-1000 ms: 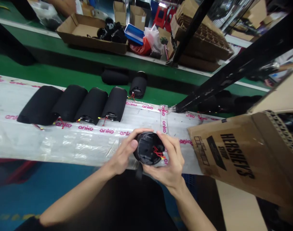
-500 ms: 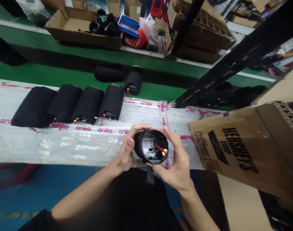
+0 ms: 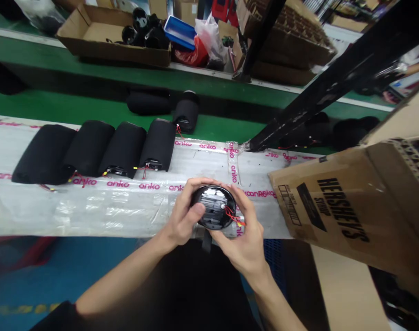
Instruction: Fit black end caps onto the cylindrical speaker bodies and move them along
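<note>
Over the near edge of the bench, a black cylindrical housing [image 3: 212, 209] is held between both hands. Its glossy end faces up at me, and red wires [image 3: 232, 212] with a small yellow connector come out of it. My left hand [image 3: 186, 214] wraps the left side, thumb on the rim of the glossy end. My right hand [image 3: 244, 230] curls round the right side, fingers behind and thumb in front. Along the bench to the left lies a row of several black fabric-covered cylinders [image 3: 123, 149], with thin wires hanging from their near ends.
A white bench top [image 3: 92, 211] bears pink-lettered tape. Behind it runs a green surface with more cylinders [image 3: 186, 112]. A brown carton [image 3: 336, 207] stands at the right, beside a slanting black post [image 3: 299, 101]. A shallow cardboard box [image 3: 92, 39] and a blue tray [image 3: 180, 32] sit at the back.
The housing has tilted, so its glossy end and wires now face up more fully. My left thumb has moved onto its rim, and the wires hang over toward my right hand.
</note>
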Available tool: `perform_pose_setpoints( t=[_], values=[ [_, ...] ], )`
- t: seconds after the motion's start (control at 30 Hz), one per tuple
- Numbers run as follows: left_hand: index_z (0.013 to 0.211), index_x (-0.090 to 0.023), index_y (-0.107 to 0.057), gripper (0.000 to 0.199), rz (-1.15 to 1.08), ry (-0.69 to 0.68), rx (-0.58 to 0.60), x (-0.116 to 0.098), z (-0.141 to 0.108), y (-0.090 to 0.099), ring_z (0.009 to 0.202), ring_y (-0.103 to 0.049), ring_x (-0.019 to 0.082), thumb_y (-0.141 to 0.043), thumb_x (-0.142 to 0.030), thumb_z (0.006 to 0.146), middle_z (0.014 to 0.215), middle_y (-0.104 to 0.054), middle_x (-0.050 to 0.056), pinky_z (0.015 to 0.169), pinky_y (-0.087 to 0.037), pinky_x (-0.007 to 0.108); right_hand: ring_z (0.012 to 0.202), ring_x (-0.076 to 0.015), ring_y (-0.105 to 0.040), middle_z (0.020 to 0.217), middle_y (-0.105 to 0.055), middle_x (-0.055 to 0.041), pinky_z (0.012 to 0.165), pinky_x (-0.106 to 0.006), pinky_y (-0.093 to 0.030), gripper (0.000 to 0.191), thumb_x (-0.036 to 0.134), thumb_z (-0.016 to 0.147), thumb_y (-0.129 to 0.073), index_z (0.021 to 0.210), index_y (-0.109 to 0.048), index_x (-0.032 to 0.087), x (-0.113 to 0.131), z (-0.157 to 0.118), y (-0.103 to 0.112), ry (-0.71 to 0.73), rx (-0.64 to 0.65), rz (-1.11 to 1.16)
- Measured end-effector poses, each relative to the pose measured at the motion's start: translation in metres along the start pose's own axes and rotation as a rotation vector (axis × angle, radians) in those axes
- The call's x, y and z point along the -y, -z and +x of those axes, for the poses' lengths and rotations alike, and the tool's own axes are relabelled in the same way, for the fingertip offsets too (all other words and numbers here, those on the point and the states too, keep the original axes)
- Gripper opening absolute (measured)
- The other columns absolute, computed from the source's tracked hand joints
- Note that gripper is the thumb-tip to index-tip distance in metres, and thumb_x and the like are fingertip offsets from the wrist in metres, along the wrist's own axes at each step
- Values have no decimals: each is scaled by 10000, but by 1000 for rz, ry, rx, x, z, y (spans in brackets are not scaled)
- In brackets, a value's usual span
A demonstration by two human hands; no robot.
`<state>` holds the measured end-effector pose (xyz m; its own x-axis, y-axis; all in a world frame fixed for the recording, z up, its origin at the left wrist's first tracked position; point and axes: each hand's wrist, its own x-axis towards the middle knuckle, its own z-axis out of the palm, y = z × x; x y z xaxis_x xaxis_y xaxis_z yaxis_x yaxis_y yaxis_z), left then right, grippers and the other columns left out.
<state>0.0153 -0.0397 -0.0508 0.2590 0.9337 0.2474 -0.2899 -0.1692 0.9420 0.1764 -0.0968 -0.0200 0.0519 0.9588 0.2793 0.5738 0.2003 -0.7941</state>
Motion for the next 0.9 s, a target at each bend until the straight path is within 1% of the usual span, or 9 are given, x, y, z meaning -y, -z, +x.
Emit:
perform_pose_setpoints(
  t=[0.1,0.2,0.3,0.37,0.5,0.57,0.67,0.77,0.9],
  values=[
    [1327,-232,-652,341,122,-19,-78,-5,-5,-4,1387,-587,304,-558,-450,1082,1411,-659,114,1212,-434,482,1433,-346,-612,1545,-628,-122,1235,-645,-480,879,230,860,-823,1627,-400,305,-3,-3,2,3,-5,9],
    [1402,-253,-632,377,184,15,-143,-10,-14,-10,1393,-585,280,-428,-427,1138,1426,-666,102,1216,-430,468,1495,-334,-563,1600,-582,-127,1254,-624,-472,919,235,875,-817,1662,-349,311,-7,-4,3,-25,40,95],
    [1432,-267,-613,381,175,29,-169,-10,-19,-15,1396,-588,267,-409,-413,1145,1459,-655,89,1215,-428,462,1586,-334,-450,1718,-440,-133,1274,-594,-457,901,334,929,-761,1700,-296,289,-12,-5,1,-10,122,334],
    [1397,-260,-620,368,148,32,-193,-6,-18,-17,1361,-609,267,-408,-423,1144,1431,-670,90,1201,-437,480,1582,-331,-457,1719,-442,-134,1264,-588,-471,764,407,991,-677,1675,-368,266,-14,-7,-4,-14,50,474],
    [1299,-245,-620,325,104,-14,-275,4,-13,-26,1299,-643,272,-439,-456,1132,1365,-687,99,1151,-472,500,1415,-305,-655,1517,-679,-112,1133,-526,-615,452,352,1018,-681,1462,-655,270,-11,-16,-19,-153,-256,535],
    [1248,-248,-608,285,86,-67,-331,6,-12,-32,1283,-652,269,-464,-461,1126,1333,-692,91,1121,-492,491,1377,-302,-686,1473,-714,-92,1110,-516,-634,426,306,1003,-711,1428,-695,284,-6,-22,-23,-187,-299,496],
    [1198,-250,-600,260,100,-88,-386,3,-13,-38,1280,-659,258,-445,-450,1135,1324,-713,82,1110,-501,481,1411,-309,-658,1504,-689,-82,1180,-568,-574,463,266,1020,-674,1482,-664,293,0,-26,-23,-175,-296,358],
    [1189,-245,-599,233,72,-22,-349,-3,-13,-32,1339,-648,262,-433,-401,1140,1385,-723,91,1166,-463,504,1426,-315,-644,1511,-682,-101,1209,-603,-536,438,263,1016,-664,1454,-673,267,3,-22,-19,-153,-292,357],
    [1137,-215,-626,181,-22,90,-177,-6,-5,-10,1241,-716,288,-559,-368,1068,1330,-768,115,1099,-518,488,1416,-317,-653,1500,-687,-138,1161,-592,-577,351,297,996,-692,1339,-694,224,7,-13,-20,-189,-276,532]
  ],
)
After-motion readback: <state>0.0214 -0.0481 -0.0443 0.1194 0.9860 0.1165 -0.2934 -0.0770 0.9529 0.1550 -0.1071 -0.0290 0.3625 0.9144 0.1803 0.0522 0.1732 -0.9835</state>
